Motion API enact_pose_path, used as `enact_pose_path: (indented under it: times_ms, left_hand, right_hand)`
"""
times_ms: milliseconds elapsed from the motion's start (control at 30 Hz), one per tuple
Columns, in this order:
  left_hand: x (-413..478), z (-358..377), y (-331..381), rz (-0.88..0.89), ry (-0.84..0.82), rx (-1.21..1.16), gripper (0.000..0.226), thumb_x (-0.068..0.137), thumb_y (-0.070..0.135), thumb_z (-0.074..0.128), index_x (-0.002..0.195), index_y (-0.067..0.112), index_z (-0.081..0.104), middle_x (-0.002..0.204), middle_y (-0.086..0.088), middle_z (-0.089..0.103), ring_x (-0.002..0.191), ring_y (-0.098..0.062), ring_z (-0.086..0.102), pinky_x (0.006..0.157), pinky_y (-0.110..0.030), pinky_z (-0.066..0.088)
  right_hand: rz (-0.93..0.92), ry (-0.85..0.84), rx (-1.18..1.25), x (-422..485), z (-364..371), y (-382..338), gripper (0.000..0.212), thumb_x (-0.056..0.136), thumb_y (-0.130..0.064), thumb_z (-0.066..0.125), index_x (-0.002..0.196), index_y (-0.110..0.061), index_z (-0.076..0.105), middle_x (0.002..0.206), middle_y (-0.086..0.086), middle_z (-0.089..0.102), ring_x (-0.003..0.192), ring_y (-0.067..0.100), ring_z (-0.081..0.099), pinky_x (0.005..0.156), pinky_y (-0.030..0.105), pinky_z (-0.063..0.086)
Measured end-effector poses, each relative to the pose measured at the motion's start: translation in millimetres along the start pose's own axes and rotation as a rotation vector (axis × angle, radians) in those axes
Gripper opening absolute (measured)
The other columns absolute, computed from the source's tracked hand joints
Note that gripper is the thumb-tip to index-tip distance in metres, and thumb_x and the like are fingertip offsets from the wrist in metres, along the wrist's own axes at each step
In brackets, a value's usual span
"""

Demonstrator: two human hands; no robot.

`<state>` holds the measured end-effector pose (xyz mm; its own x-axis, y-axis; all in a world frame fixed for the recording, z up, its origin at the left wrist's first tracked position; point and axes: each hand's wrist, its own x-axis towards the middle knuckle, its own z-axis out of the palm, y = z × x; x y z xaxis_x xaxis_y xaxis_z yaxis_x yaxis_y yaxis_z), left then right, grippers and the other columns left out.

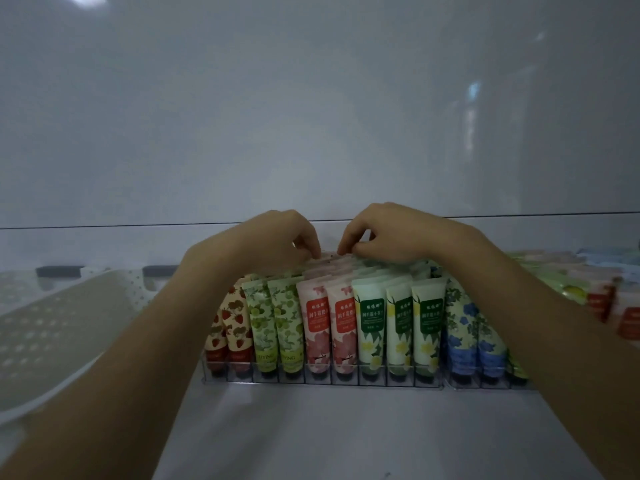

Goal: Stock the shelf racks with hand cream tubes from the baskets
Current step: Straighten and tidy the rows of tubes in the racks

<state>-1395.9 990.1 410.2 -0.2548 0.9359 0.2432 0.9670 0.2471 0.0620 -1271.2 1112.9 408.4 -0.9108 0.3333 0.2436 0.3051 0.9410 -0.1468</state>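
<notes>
A clear acrylic rack (322, 381) on the white shelf holds rows of hand cream tubes standing cap down: strawberry (232, 327), green (275, 323), pink (330, 323), white-green (398, 323) and blue-flowered (474, 334). Both my hands reach over the rack to the back of the pink rows. My left hand (280, 237) has its fingers curled down onto the top edge of a rear pink tube (329, 258). My right hand (388, 233) pinches the same area from the right. What lies under the fingers is hidden.
A white perforated plastic basket (59, 327) lies at the left on the shelf. More tubes (588, 292) are piled at the far right. A white back wall rises behind the rack. Bare shelf surface lies in front of the rack.
</notes>
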Motion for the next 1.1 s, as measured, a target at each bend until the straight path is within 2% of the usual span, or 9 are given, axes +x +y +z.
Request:
enact_pose_path:
  times_ms: [133,333,500,633,800,967,1100]
  left_hand:
    - [0,-1,-8,-0.094,0.038,0.014,0.031,0.094,0.01,0.04,0.109,0.021,0.065,0.111,0.002,0.063,0.083,-0.01,0.053,0.075,-0.021,0.038]
    - [-2,0,-12,-0.129,-0.003,0.027,0.032,0.094,0.008,0.04,0.111,0.019,0.065,0.114,0.0,0.063,0.083,-0.011,0.051,0.074,-0.022,0.038]
    - [-5,-4,-12,-0.107,-0.022,0.021,0.026,0.092,0.01,0.047,0.105,0.02,0.067,0.1,0.005,0.061,0.078,-0.008,0.05,0.074,-0.021,0.037]
    - [-7,-10,-14,-0.094,-0.059,-0.006,0.018,0.088,0.013,0.052,0.091,0.024,0.066,0.09,0.009,0.06,0.069,0.0,0.048,0.065,-0.018,0.037]
    - [-6,-7,-10,-0.11,-0.096,0.014,0.011,0.088,0.024,0.058,0.095,0.023,0.067,0.096,0.005,0.065,0.085,-0.012,0.055,0.075,-0.025,0.041]
    - [-6,-5,-5,-0.109,-0.089,0.043,0.007,0.088,0.02,0.057,0.085,0.025,0.061,0.089,0.005,0.061,0.082,-0.014,0.054,0.072,-0.025,0.041]
    - [-7,-4,-1,-0.118,-0.069,0.061,0.01,0.089,0.017,0.055,0.089,0.02,0.064,0.086,0.004,0.06,0.084,-0.016,0.055,0.073,-0.026,0.044]
  right_hand:
    - [-0.011,-0.02,-0.009,0,2,-3,0.029,0.092,-0.014,0.047,0.106,-0.028,0.069,0.113,-0.007,0.065,0.071,-0.006,0.047,0.06,0.006,0.033]
    - [-0.007,-0.029,0.002,0,2,-3,0.028,0.092,-0.015,0.048,0.106,-0.028,0.069,0.113,-0.008,0.065,0.078,-0.002,0.048,0.063,0.006,0.034]
    - [-0.035,0.032,0.05,-1,2,-8,0.028,0.092,-0.015,0.047,0.106,-0.028,0.068,0.11,-0.011,0.064,0.071,-0.008,0.048,0.06,0.008,0.033]
    - [-0.113,0.049,0.118,-3,2,-20,0.032,0.092,-0.015,0.043,0.11,-0.029,0.067,0.106,-0.014,0.061,0.076,-0.008,0.05,0.066,0.008,0.037]
    - [-0.139,-0.013,0.058,1,10,-30,0.034,0.094,-0.016,0.041,0.119,-0.024,0.063,0.118,-0.01,0.062,0.071,-0.012,0.045,0.065,0.006,0.033]
    - [-0.118,0.003,0.076,1,10,-27,0.034,0.094,-0.015,0.039,0.118,-0.023,0.064,0.122,-0.009,0.061,0.079,-0.006,0.045,0.066,0.004,0.032]
    - [-0.08,0.028,0.056,1,9,-22,0.035,0.095,-0.014,0.038,0.115,-0.023,0.065,0.119,-0.008,0.062,0.068,-0.01,0.043,0.061,0.006,0.03]
